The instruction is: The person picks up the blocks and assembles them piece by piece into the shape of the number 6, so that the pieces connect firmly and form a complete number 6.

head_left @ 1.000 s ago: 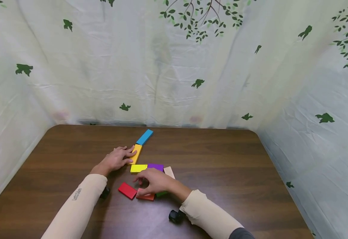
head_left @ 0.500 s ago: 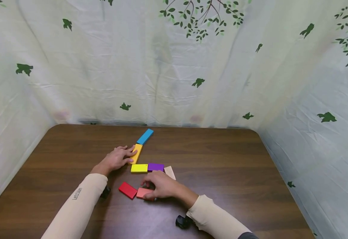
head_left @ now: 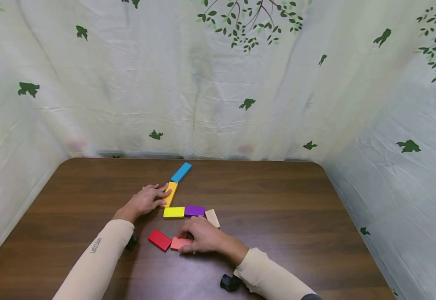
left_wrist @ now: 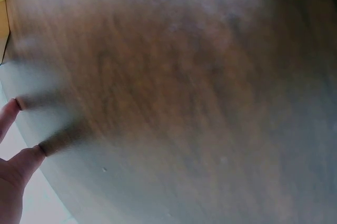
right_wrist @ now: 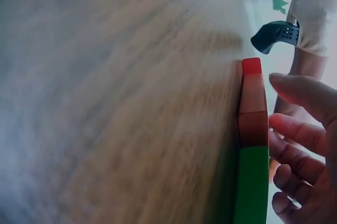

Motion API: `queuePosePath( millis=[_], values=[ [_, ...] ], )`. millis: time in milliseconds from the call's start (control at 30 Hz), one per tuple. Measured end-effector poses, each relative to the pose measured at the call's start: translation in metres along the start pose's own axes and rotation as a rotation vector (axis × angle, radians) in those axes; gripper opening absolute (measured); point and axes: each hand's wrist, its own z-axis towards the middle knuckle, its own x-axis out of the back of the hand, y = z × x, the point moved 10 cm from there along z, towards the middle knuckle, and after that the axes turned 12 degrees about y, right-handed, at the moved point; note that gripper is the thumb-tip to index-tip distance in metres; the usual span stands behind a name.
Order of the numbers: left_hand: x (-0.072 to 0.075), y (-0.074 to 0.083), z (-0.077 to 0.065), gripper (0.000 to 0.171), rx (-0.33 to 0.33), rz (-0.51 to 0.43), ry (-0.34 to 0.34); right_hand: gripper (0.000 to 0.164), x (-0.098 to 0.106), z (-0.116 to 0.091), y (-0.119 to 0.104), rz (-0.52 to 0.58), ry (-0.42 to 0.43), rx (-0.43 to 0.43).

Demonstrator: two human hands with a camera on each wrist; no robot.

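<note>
My left hand lies with fingers spread, some of them resting on an orange-yellow block. A blue block meets its far end. My right hand is over a coral block, thumb by its near edge and fingers by its far side; thumb and fingers look apart in the right wrist view. Left of the coral block is a red block. A green block, hidden in the head view, adjoins the coral one. Yellow, purple and beige blocks form a row behind.
Everything lies flat on a brown wooden table. A white curtain with green leaf prints hangs behind and beside it. A black wrist device is under the right sleeve.
My right hand has shifted a little right along the coral block, showing more of its top and covering the green block. The left hand stays on the orange-yellow block.
</note>
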Motion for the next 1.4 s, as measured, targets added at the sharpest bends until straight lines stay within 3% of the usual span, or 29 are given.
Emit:
queuePosePath(
  millis=[400,1000,1400],
  values=[
    [0.000,0.000,-0.001,0.053,0.013,0.004,-0.011,0.027,0.000,0.000,0.000,-0.042,-0.008,-0.046],
    [-0.001,-0.003,0.000,0.055,0.029,0.030,-0.031,0.026,-0.002,-0.002,0.005,0.000,0.009,-0.174],
    [0.003,0.005,-0.001,0.053,0.014,0.097,0.026,0.025,-0.001,-0.003,0.006,-0.005,0.013,-0.199]
  ],
)
